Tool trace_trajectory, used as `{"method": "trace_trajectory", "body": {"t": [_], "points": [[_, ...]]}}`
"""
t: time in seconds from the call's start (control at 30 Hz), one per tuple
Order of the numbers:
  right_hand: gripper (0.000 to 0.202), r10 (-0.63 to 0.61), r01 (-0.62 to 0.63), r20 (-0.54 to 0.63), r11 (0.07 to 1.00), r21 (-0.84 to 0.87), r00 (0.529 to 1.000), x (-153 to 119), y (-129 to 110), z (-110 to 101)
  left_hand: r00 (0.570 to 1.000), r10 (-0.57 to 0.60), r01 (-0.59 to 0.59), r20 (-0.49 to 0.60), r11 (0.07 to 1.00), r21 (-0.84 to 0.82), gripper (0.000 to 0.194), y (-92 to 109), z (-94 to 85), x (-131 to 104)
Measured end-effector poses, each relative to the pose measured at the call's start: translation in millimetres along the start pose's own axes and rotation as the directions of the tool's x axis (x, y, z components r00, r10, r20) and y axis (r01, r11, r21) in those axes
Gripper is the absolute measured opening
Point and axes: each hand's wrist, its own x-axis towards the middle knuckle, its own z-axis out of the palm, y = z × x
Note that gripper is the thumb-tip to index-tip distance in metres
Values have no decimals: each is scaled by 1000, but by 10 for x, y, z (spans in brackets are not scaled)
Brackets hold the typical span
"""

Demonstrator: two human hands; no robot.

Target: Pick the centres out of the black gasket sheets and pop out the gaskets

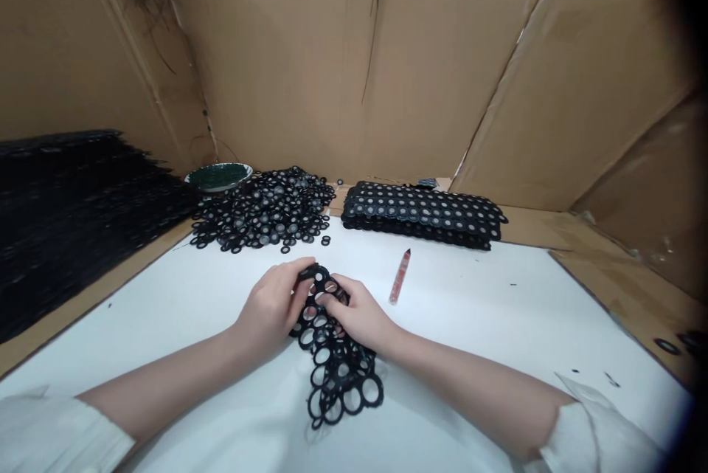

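A black openwork piece made of joined rings [321,356] hangs between my two hands over the white tabletop. My left hand [276,297] pinches its upper left edge between thumb and fingers. On the other side, my right hand [357,311] grips the upper right part, thumb on top and the fingers partly hidden behind the rings. The lower end spreads out toward me in larger rings and rests on the white surface. Beyond the hands, to the right, lies a red and clear pen-like tool [400,277] with a dark tip.
Behind my hands are a heap of loose black rings [271,209], a dish of dark green material [220,176] and stacked black ring strips [420,213]. A dark pile [71,207] stands far left. Cardboard walls [354,74] enclose the table.
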Motion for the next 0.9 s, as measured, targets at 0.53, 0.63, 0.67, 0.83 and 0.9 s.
{"method": "trace_trajectory", "body": {"t": [0.53,0.63,0.67,0.83,0.9], "points": [[14,-21,21,28,999,-25,999,-5,-4,0,839,-442,527,318,513,-678,18,164,-78,158],[16,29,-29,1,998,61,1000,-1,5,25,846,-503,457,176,514,-726,17,149,-74,173],[16,21,-21,-5,997,76,1000,-2,8,30,846,-507,447,165,507,-737,18,142,-65,168],[15,35,-35,6,994,107,999,-4,0,29,827,-518,470,218,425,-773,25,122,-28,164],[13,52,-51,-6,991,124,999,3,-7,24,797,-540,513,270,370,-774,27,132,-25,181]]}}
